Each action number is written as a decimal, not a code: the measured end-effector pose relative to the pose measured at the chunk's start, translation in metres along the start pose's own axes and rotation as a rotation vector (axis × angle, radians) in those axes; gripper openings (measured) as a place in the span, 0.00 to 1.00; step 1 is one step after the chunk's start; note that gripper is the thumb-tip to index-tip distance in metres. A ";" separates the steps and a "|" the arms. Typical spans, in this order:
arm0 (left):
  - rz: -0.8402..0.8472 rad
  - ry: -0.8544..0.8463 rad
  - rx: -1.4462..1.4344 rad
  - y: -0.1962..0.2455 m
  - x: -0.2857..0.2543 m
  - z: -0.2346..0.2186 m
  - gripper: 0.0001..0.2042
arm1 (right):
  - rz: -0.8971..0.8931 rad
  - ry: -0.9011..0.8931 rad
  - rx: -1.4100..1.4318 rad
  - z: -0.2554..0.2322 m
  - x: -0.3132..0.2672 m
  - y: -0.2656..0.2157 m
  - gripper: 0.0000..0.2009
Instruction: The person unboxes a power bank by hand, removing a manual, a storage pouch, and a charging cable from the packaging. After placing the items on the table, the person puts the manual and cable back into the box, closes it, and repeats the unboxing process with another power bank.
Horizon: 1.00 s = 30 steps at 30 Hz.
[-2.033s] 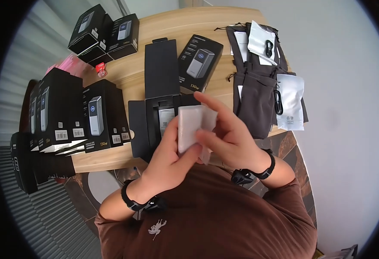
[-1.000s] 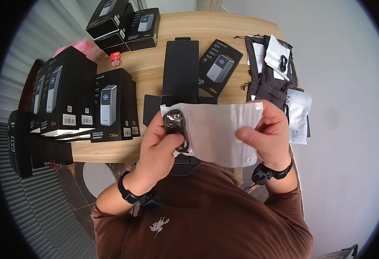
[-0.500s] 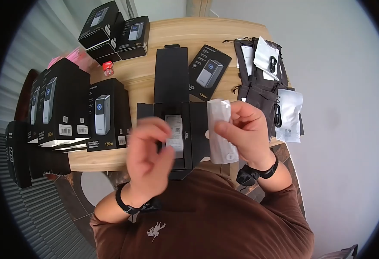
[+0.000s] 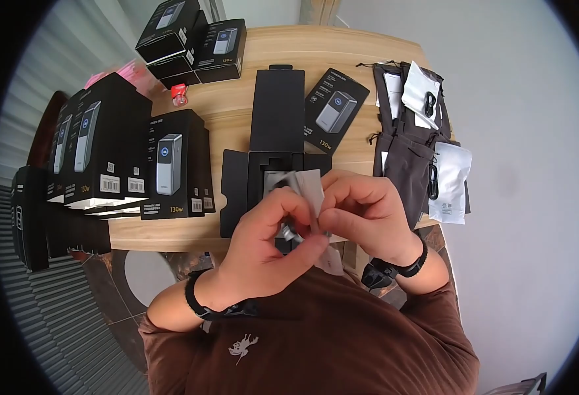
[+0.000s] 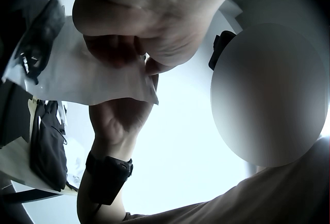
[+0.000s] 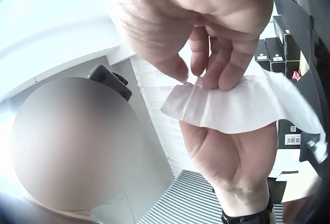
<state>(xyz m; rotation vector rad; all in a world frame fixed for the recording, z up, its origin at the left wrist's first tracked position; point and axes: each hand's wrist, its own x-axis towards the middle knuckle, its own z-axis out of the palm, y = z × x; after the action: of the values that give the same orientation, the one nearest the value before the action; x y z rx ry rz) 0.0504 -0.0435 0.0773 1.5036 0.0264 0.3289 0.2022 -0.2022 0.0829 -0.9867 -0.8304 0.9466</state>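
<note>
Both hands pinch a white translucent pouch (image 4: 311,192) above an open black box (image 4: 278,112). The left hand (image 4: 266,247) has its thumb and fingers on the pouch's near part; the right hand (image 4: 372,217) pinches its edge. In the left wrist view a dark coiled cable (image 5: 44,38) lies at one end of the pouch (image 5: 77,77). The right wrist view shows the right hand's fingertips (image 6: 224,80) on the pouch's creased edge (image 6: 232,108). Inside the box, what lies under the hands is mostly hidden.
Black printed boxes (image 4: 108,145) stand at the left, with more boxes (image 4: 220,49) at the back left. Another box (image 4: 335,108) lies behind the open one. Dark drawstring bags (image 4: 405,158) and a white pouch with a cable (image 4: 451,184) lie at the right. A small red item (image 4: 179,92) is near the back.
The left hand has come back from beside the box to the pouch and now grips it with the right. The pouch, earlier spread flat and then folded narrow, is turned on edge.
</note>
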 end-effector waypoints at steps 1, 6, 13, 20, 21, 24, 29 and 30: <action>0.018 0.011 -0.050 0.000 0.001 0.001 0.14 | 0.002 0.006 -0.024 0.001 0.000 -0.002 0.07; 0.001 -0.008 -0.077 0.000 0.002 -0.001 0.11 | -0.094 0.001 -0.138 0.008 0.004 0.002 0.08; -0.144 -0.038 -0.089 0.006 0.002 -0.005 0.06 | -0.036 -0.016 -0.085 0.010 0.002 0.001 0.15; 0.042 -0.123 0.177 0.001 0.000 -0.008 0.07 | 0.094 -0.110 0.047 0.001 0.002 0.001 0.21; 0.023 -0.131 0.208 0.004 0.001 -0.008 0.07 | 0.126 -0.113 0.067 0.001 0.001 0.001 0.21; 0.001 -0.152 0.274 0.012 0.004 -0.009 0.07 | 0.117 -0.125 0.000 0.003 0.000 -0.001 0.18; 0.088 -0.166 0.288 0.012 0.003 -0.006 0.05 | 0.096 -0.106 -0.082 0.002 -0.003 -0.003 0.19; 0.115 -0.153 0.336 0.013 0.002 -0.004 0.04 | 0.035 -0.076 -0.162 0.007 -0.006 -0.001 0.18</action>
<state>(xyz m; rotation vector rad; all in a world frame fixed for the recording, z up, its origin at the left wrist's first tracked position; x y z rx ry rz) 0.0491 -0.0388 0.0901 1.8643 -0.1325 0.3115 0.1944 -0.2057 0.0851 -1.1134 -0.9681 0.9620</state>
